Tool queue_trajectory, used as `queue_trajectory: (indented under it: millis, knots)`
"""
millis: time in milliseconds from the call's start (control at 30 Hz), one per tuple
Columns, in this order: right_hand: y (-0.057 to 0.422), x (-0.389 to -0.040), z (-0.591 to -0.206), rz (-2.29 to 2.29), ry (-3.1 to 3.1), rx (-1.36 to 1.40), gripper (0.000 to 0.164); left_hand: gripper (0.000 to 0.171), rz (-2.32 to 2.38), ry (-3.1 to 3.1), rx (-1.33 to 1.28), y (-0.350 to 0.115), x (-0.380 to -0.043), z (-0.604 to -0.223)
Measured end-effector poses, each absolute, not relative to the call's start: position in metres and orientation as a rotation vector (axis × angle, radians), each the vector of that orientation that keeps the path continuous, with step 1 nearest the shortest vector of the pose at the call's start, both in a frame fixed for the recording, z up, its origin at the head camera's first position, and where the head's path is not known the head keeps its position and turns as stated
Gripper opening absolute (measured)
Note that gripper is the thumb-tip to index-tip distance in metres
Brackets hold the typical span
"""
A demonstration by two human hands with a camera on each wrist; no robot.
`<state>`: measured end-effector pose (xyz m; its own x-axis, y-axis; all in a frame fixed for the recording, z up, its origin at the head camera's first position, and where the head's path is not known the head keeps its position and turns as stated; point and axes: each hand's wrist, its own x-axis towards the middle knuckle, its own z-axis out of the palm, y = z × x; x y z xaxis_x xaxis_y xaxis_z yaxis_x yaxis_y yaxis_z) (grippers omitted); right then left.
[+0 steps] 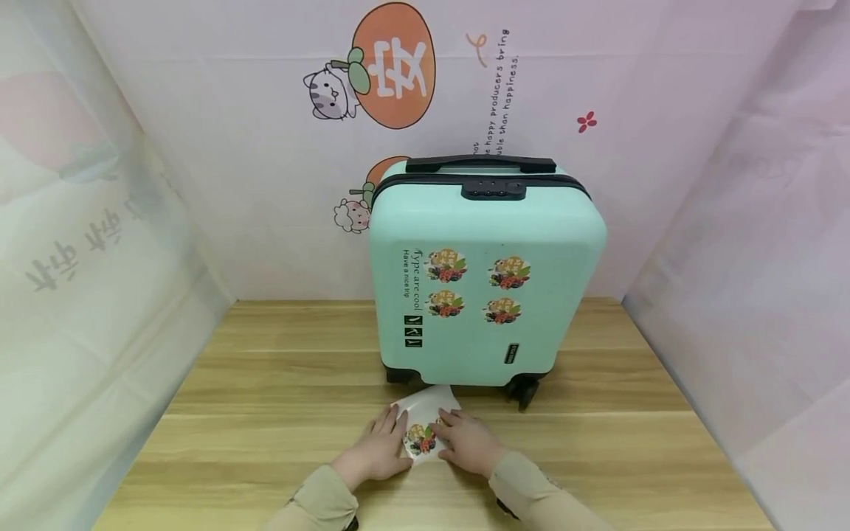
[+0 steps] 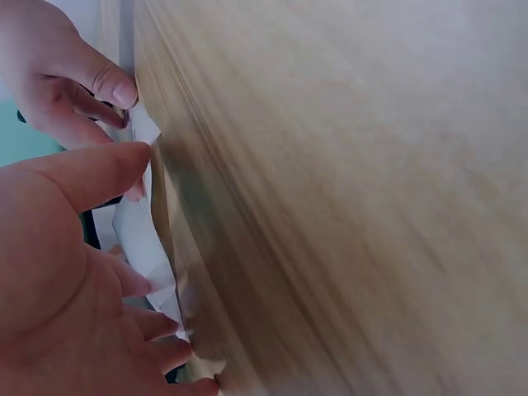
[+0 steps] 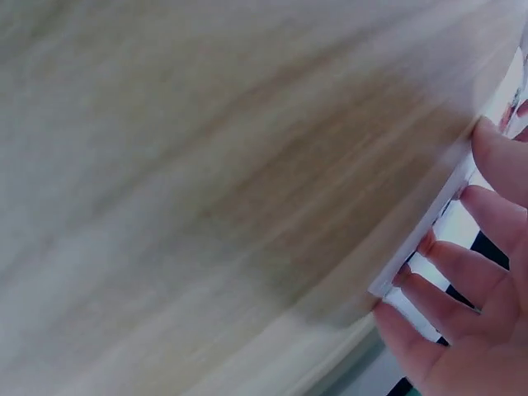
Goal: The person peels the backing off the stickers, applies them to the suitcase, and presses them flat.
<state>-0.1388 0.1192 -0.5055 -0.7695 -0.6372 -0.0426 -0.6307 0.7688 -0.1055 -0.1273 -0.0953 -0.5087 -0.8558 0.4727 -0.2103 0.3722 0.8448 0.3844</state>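
Observation:
A white sheet (image 1: 425, 402) with round fruit-print stickers (image 1: 420, 440) lies on the wooden table, just in front of a mint-green suitcase (image 1: 564, 251). My left hand (image 1: 381, 446) rests along the sheet's left side, fingers extended. On the right side, my right hand (image 1: 471, 442) touches the sheet, its fingertips covering part of a second sticker. The left wrist view shows the sheet (image 2: 142, 235) bent upward between both hands. In the right wrist view, fairly straight fingers lie along the sheet's edge. The suitcase stands upright, bearing several matching round stickers in two columns.
Black wheels (image 1: 523, 391) support the suitcase, and a black handle (image 1: 481, 164) crosses its top. Wooden tabletop (image 1: 265, 413) extends to either side. White printed cloth (image 1: 252, 147) hangs behind, with pale cloth walls at left and right.

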Motion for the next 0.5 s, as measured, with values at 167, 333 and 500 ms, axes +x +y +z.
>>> queue_trajectory:
  millis: [167, 333, 500]
  knots:
    - [0.116, -0.14, -0.505, -0.143, 2.906, -1.041, 0.047, 0.074, 0.47, 2.769, 0.663, -0.099, -0.126, -0.514]
    - [0.111, -0.14, -0.503, -0.103, 2.915, -1.046, 0.047, 0.067, 0.481, 2.817, 0.73, -0.108, -0.121, -0.521]
    - [0.109, -0.14, -0.502, -0.096, 2.879, -1.112, 0.044, 0.074, 0.517, 2.804, 0.79, -0.115, -0.116, -0.52]
